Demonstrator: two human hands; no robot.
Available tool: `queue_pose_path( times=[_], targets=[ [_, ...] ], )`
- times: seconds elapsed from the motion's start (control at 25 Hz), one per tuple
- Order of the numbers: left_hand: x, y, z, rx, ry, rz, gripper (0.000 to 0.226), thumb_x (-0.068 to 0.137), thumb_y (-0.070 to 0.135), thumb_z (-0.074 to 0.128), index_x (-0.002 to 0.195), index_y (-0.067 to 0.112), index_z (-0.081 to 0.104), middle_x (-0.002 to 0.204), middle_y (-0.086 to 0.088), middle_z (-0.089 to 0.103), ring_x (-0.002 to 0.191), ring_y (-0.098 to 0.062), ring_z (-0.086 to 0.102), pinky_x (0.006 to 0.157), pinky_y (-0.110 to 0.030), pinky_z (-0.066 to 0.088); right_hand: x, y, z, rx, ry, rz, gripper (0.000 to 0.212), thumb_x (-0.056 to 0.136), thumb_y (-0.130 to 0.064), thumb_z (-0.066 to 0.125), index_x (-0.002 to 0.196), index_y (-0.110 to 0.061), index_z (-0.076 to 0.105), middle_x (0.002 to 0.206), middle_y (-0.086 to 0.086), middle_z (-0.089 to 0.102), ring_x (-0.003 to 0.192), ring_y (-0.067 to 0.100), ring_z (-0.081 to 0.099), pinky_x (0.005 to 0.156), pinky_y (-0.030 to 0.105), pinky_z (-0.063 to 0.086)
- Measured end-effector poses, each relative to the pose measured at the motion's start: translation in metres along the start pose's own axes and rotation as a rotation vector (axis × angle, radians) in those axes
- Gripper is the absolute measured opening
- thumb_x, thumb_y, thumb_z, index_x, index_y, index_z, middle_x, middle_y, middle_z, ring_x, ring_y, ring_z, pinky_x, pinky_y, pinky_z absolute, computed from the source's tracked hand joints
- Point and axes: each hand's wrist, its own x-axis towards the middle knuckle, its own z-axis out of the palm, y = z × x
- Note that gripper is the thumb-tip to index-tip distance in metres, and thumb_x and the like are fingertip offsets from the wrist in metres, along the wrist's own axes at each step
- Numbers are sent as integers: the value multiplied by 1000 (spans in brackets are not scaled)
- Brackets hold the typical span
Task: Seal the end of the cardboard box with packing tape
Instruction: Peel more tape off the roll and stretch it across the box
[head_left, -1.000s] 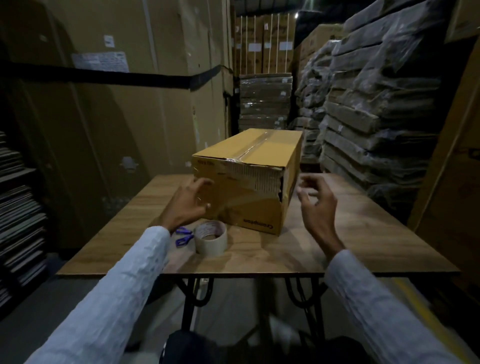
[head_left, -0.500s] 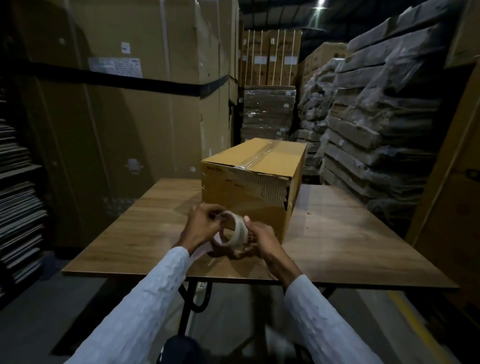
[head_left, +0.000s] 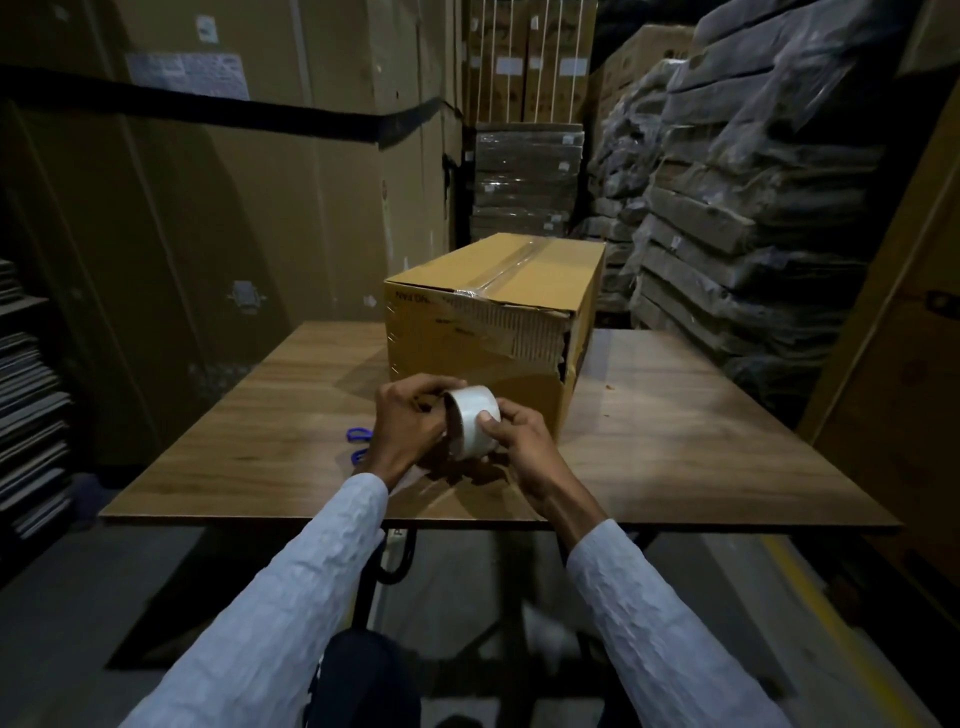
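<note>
Near the front edge of the table (head_left: 675, 467), left of middle, we noted blue scissors (head_left: 358, 441), mostly hidden behind the left hand (head_left: 410, 431). That hand gripped the tape roll (head_left: 471, 422), and the right hand (head_left: 519, 441) pinched it, thumb on its face. We judged the step to be finding the tape's free end; next, drawing a length. The cardboard box (head_left: 488, 332) stood just beyond, its near end torn. Whether any tape end was lifted, we could not tell.
</note>
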Motion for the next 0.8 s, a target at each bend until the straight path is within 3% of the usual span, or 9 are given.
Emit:
queue_pose_path(
  times=[0.2,0.44,0.64,0.8],
  targets=[
    [-4,1,6,58,46,190,33,76,-10,80,105,4,79,106,-9,78,97,-19,75,84,-30,62,0,-4,-3,-23,60,44,39,100,-43,53,126,-17,65,123,19,65,102,34,65,63,34,57],
    [-6,3,10,73,69,287,34,73,-11,82,104,1,78,105,-13,78,96,-19,75,85,-30,62,-5,1,-11,3,-16,-63,21,105,-20,49,112,-19,69,113,15,66,93,28,64,71,38,55],
    [-8,3,14,124,66,339,33,72,-12,82,104,-3,76,105,-19,77,97,-28,75,84,-41,63,-6,-3,-9,9,24,-13,38,78,-26,53,112,-20,69,117,17,62,100,32,59,69,37,54],
    [-7,6,18,170,23,427,32,73,-12,80,104,-6,76,105,-22,76,96,-33,75,84,-45,62,-10,-11,-6,80,113,128,21,92,-23,44,104,-19,61,113,16,57,101,32,55,80,44,50]
  ],
)
